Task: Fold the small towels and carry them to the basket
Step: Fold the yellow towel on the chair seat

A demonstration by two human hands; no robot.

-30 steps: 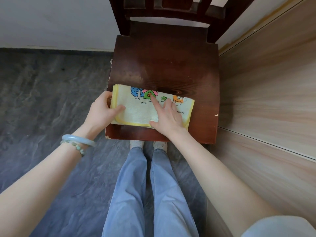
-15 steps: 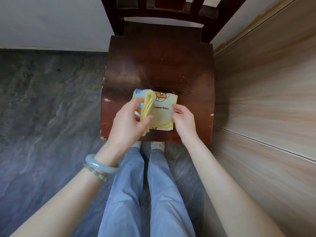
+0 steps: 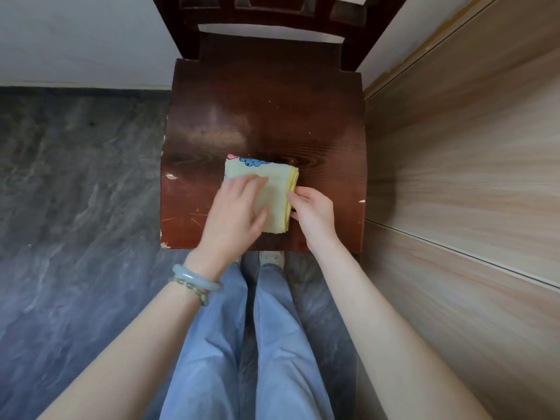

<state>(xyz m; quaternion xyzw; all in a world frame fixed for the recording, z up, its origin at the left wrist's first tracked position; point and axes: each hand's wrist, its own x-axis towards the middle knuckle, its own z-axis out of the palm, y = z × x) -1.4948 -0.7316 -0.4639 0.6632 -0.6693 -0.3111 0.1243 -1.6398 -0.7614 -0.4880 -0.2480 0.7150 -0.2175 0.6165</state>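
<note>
item: small yellow towel [image 3: 276,189], folded square, lying near the front of the dark wooden chair seat [image 3: 263,110]. left hand [image 3: 235,213]: flat on top, fingers straight, pressing. right hand [image 3: 313,212]: fingers curled, pinching the towel's right edge.

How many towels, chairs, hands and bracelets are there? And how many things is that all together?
towel: 1
chair: 1
hands: 2, the left hand and the right hand
bracelets: 2, a smooth bangle and a bead bracelet, both on the left wrist
Total: 6
</note>
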